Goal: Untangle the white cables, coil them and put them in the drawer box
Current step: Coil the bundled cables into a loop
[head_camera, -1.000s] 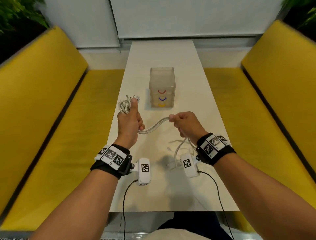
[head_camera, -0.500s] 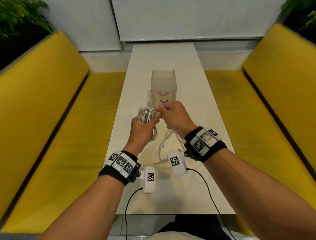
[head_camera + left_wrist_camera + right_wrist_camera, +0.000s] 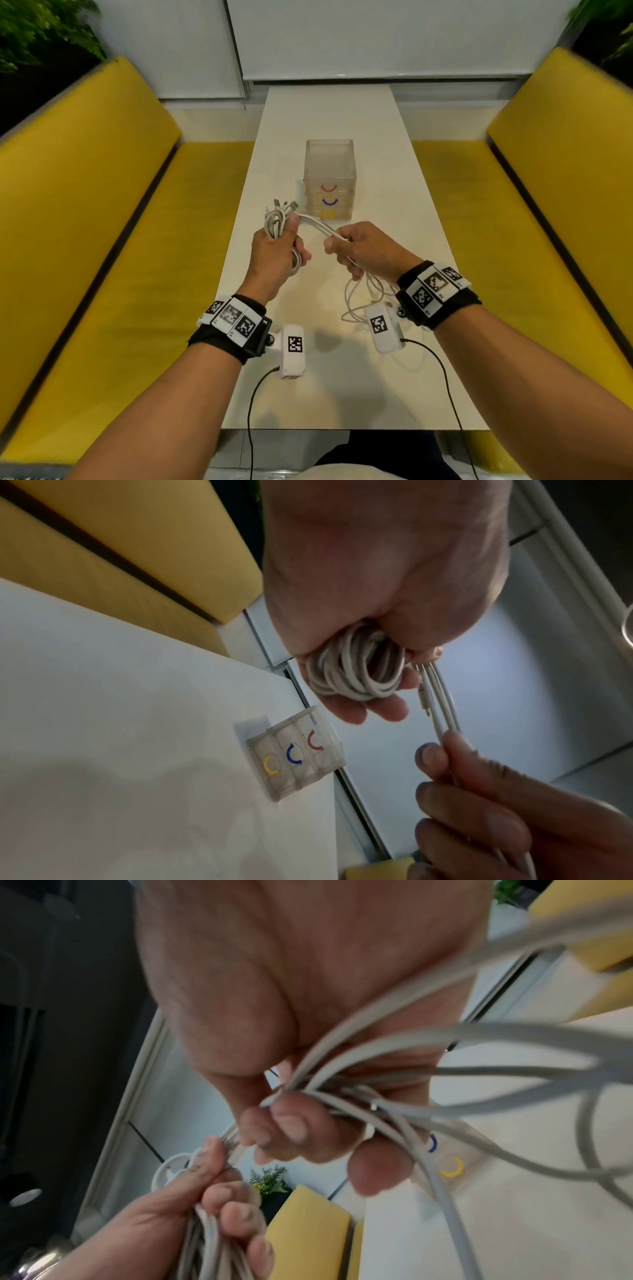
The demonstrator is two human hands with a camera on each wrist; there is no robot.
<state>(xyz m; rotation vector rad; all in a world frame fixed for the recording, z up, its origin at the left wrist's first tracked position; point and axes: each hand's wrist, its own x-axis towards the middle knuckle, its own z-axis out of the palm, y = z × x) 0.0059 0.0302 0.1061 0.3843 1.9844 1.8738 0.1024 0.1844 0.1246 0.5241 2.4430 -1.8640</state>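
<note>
My left hand (image 3: 279, 245) grips a coil of white cables (image 3: 274, 222), the same coil (image 3: 356, 669) showing under its curled fingers in the left wrist view. Plug ends (image 3: 286, 206) stick out above the thumb. Several strands (image 3: 320, 228) run from the coil to my right hand (image 3: 356, 250), which holds them in curled fingers (image 3: 291, 1129). Loose cable loops (image 3: 359, 298) hang below the right hand onto the white table (image 3: 329, 387). The translucent drawer box (image 3: 329, 178) stands beyond both hands, its drawers closed, with red, blue and yellow handles.
Yellow benches (image 3: 102, 240) run along both sides of the narrow table. A white wall with blinds (image 3: 342, 41) closes the far end. Black wires from the wrist cameras (image 3: 260, 394) trail over the table's near edge.
My hands met half a second ago and have drawn apart again. The right hand has slid back along the strands; the coil in the left hand has gained a turn.
</note>
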